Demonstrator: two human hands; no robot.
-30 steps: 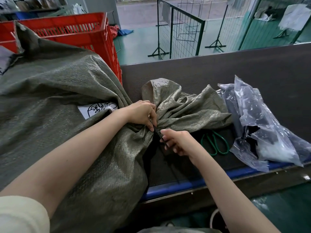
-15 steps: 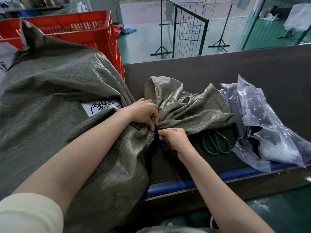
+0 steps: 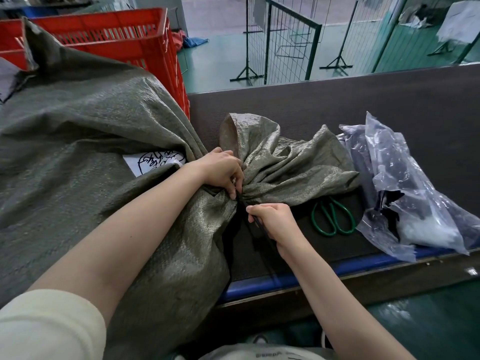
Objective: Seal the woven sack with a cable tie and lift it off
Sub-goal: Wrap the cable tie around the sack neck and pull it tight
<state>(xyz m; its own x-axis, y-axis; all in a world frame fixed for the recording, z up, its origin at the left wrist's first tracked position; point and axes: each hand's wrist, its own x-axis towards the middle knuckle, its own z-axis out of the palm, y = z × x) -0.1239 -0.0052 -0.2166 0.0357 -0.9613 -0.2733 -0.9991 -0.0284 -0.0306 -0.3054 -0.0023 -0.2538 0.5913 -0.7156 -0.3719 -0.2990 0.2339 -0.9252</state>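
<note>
A big grey-green woven sack point(image 3: 78, 157) lies across the left of the dark table point(image 3: 363, 105), its mouth gathered into a bunched neck with the loose top fanned out to the right. My left hand point(image 3: 220, 172) grips the bunched neck from above. A thin black cable tie point(image 3: 255, 220) runs from the neck toward me. My right hand point(image 3: 272, 219) holds that strap in a fist just below the neck. The loop around the neck is mostly hidden by my fingers.
Green-handled scissors point(image 3: 335, 219) lie on the table right of my right hand, partly under the sack's top. Crumpled clear plastic bags point(image 3: 415, 193) sit at the right edge. A red crate point(image 3: 124, 37) stands behind the sack. Wire fence panels point(image 3: 283, 45) stand beyond the table.
My right hand has slid a little down the cable tie toward me while my left hand keeps hold of the sack's neck.
</note>
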